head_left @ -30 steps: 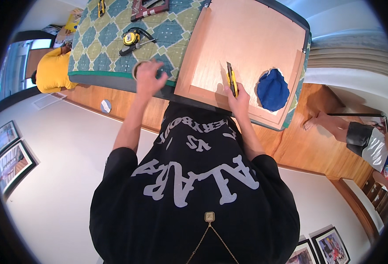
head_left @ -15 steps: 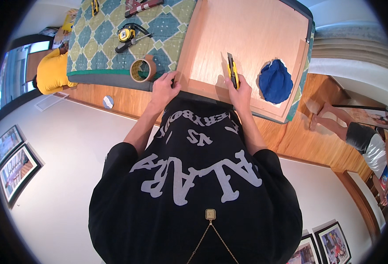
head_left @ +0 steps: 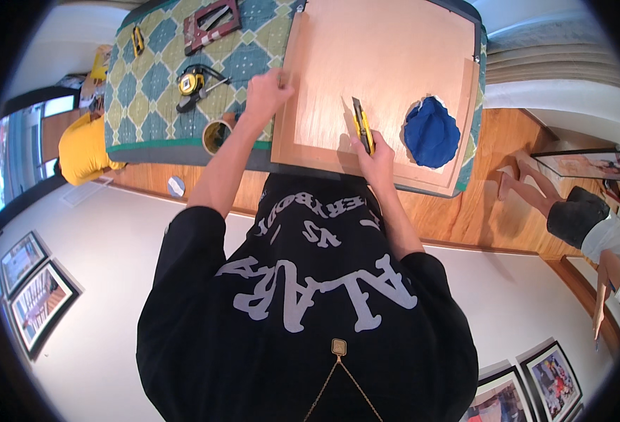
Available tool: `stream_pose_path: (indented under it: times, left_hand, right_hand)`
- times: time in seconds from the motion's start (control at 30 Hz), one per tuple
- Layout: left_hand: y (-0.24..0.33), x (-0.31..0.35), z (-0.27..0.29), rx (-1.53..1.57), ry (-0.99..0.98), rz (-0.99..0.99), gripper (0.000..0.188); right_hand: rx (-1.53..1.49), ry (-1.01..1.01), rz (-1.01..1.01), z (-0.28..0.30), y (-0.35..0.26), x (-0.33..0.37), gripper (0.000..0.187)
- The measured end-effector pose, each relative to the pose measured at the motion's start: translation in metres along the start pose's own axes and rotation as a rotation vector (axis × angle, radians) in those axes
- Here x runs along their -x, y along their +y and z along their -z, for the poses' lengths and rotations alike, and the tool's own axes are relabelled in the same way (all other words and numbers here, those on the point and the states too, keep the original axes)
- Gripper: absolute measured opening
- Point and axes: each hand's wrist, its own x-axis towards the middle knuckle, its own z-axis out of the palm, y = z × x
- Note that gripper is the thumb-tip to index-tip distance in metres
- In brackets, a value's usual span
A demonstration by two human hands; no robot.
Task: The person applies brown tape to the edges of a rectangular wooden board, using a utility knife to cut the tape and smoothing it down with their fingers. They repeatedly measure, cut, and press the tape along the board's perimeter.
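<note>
My right hand grips a yellow-and-black utility knife, its blade pointing away from me above the wooden panel. My left hand is closed over the panel's left border, fingers curled; whatever they hold, if anything, is hidden. A dark blue bundled cloth lies on the panel to the right of my knife hand. Left of the panel, on a green-and-teal patterned quilted cover, a roll of brown tape is partly hidden by my left forearm.
Also on the cover are a yellow-and-black tape measure, a dark red staple gun and a small yellow cutter. A person in yellow is at the far left. Another person stands on the wooden floor at right.
My left hand has moved away from me, from the panel's near-left corner up along its left border. My right hand still holds the knife, slightly nearer to me.
</note>
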Motion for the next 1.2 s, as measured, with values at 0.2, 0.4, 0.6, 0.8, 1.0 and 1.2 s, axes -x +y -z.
stream_pose_path:
  times: [0.2,0.4,0.6,0.8,1.0,1.2]
  left_hand:
    - [0.004,-0.135,-0.011,-0.065,0.020,-0.052,0.048]
    - [0.019,-0.187,-0.004,-0.007,-0.036,-0.086,0.052]
    - [0.025,-0.188,-0.001,0.032,-0.079,-0.108,0.034]
    - [-0.011,-0.072,0.012,0.061,-0.188,-0.509,0.014]
    - [-0.027,0.077,0.050,-0.032,-0.322,-0.734,0.009]
    - [-0.030,0.113,0.050,-0.035,-0.305,-0.773,0.013]
  right_hand:
    - [-0.002,0.101,-0.058,-0.009,-0.005,0.006,0.033]
    - [-0.065,0.261,-0.134,-0.023,-0.008,0.011,0.037]
    - [0.026,0.370,-0.131,-0.034,-0.002,0.016,0.040]
    - [0.076,0.424,-0.131,-0.042,-0.003,0.008,0.046]
    - [0.078,0.430,-0.217,-0.045,-0.012,0.009,0.045]
    - [0.090,0.459,-0.207,-0.055,-0.008,0.004,0.049]
